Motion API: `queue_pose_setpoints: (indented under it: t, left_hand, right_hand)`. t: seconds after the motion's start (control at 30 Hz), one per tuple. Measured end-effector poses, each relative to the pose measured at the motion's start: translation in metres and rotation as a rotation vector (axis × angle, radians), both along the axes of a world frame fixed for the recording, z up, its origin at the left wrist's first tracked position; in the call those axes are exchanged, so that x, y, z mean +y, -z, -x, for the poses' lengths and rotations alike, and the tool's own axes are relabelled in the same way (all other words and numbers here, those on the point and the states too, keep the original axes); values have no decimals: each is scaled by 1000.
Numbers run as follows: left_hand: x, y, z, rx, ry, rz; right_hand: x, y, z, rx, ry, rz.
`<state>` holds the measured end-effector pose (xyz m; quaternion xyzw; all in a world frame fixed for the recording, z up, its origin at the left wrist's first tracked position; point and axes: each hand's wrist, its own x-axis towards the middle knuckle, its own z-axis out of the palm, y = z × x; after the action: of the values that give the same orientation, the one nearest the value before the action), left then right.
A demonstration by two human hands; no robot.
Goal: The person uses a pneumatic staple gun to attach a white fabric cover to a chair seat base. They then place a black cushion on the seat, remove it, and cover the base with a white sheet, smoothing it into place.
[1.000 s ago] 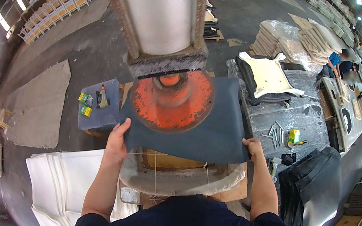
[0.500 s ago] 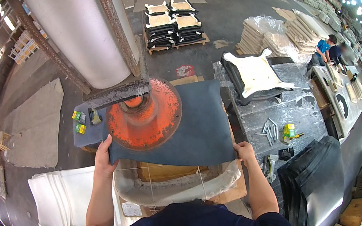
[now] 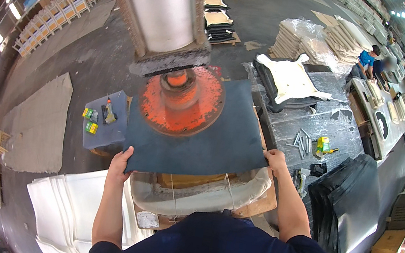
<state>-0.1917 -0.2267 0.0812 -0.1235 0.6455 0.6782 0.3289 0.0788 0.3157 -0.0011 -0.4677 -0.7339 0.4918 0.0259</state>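
Note:
A dark grey, leather-like sheet (image 3: 231, 146) lies spread in front of me, its near edge between my hands. My left hand (image 3: 120, 161) grips the near left corner, thumb on top. At the near right corner, my right hand (image 3: 276, 161) is closed on the sheet's edge. A worn orange metal disc (image 3: 178, 115) hangs over the sheet's far middle; contact between them is hard to judge. Above it is a big pale cylinder (image 3: 159, 10) between rusty rods. Under the near edge shows a frame wrapped in whitish cloth (image 3: 196, 201), with strings across it.
White sheets (image 3: 60, 204) are stacked at lower left. To the left, a small table (image 3: 112, 136) bears a tool and small boxes. On the right stand a plastic-covered table (image 3: 338, 131) with a cream-and-black cushion (image 3: 293, 82), and dark sheets (image 3: 348, 200). Two people work farther off.
The view has shifted. The orange disc and cylinder now appear farther up and to the right against the sheet, baring more of its left part. Both hands keep hold of the sheet.

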Motion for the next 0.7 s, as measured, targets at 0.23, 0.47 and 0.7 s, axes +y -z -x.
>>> queue_pose_setpoints:
  t: [0.23,0.47,0.7]
  left_hand:
    - [-7,-6,36,66,3,344]
    - [-23,-29,53,200,-9,155]
    - [-38,61,-57,173,-194,-32]
  right_hand:
    - [15,-25,65,348,193,120]
    - [9,-85,104,492,220,165]
    - [-33,-13,42,419,404,67]
